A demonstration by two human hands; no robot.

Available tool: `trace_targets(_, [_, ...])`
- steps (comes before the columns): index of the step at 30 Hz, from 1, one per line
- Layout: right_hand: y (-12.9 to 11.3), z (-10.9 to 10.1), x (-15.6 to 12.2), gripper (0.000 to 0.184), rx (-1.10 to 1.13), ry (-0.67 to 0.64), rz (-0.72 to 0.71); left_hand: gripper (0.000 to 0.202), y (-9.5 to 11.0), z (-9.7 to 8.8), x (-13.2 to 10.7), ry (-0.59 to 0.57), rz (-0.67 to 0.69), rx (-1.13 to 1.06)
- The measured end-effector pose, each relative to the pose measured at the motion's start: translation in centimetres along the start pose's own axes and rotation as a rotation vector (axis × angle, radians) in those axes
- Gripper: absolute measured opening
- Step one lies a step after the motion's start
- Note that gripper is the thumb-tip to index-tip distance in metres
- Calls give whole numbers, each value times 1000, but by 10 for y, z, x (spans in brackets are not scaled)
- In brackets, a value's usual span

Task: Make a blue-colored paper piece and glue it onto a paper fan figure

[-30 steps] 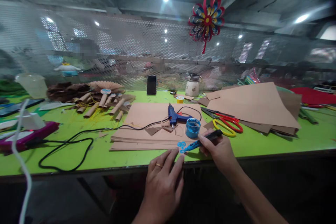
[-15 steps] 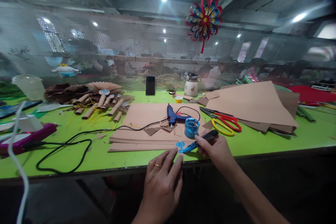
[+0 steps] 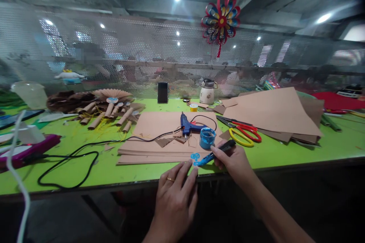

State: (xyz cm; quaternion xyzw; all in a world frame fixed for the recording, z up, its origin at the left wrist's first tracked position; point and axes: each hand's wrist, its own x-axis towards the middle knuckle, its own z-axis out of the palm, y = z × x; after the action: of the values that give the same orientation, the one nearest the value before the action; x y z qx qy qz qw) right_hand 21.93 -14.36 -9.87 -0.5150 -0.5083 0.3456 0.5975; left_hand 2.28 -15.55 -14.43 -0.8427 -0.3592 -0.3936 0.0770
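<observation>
My right hand (image 3: 230, 157) grips a black pen-like tool (image 3: 225, 147) whose front half is coated in blue paint. Its tip touches down beside a small blue curled pattern (image 3: 195, 157) at the front edge of the brown paper stack (image 3: 151, 158). My left hand (image 3: 178, 190) lies at the table's front edge, fingers stretched toward the pattern; what its fingertips press on is hard to see. Just behind the tool stands an open blue paint jar (image 3: 207, 138). A blue glue gun (image 3: 191, 126) lies on the stack among brown paper scraps (image 3: 165, 142).
Scissors with red and yellow handles (image 3: 242, 134) lie right of the jar, near large brown sheets (image 3: 268, 110). Rolled paper tubes (image 3: 97, 120) sit at left. A black cable (image 3: 71, 155) loops across the green table (image 3: 114, 174). Behind stand a phone (image 3: 162, 92) and a bottle (image 3: 207, 93).
Both hands and the tool hold nearly the same place. The whole view has shifted very slightly; no object has visibly been moved.
</observation>
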Motion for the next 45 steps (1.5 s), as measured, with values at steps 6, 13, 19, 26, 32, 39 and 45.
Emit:
trace_targets(6, [3, -2, 1, 35, 3, 24, 15, 37, 0, -1, 1, 1, 9, 9])
trace_targets(13, [2, -2, 2, 34, 41, 44, 6, 38, 0, -1, 0, -11, 3, -5])
trace_targets(19, [1, 1, 1, 36, -8, 3, 9, 37, 0, -1, 1, -12, 8, 5])
trace_targets(26, [3, 0, 1, 37, -15, 38, 8, 39, -1, 1, -2, -9, -3, -14])
trace_targets(32, [5, -2, 1, 34, 47, 58, -12, 38, -1, 2, -2, 9, -7, -32])
trace_targets(39, [2, 1, 3, 34, 15, -22, 19, 38, -1, 1, -2, 3, -7, -38])
trace_targets(45, [2, 0, 2, 35, 19, 44, 13, 39, -1, 2, -2, -10, -15, -36])
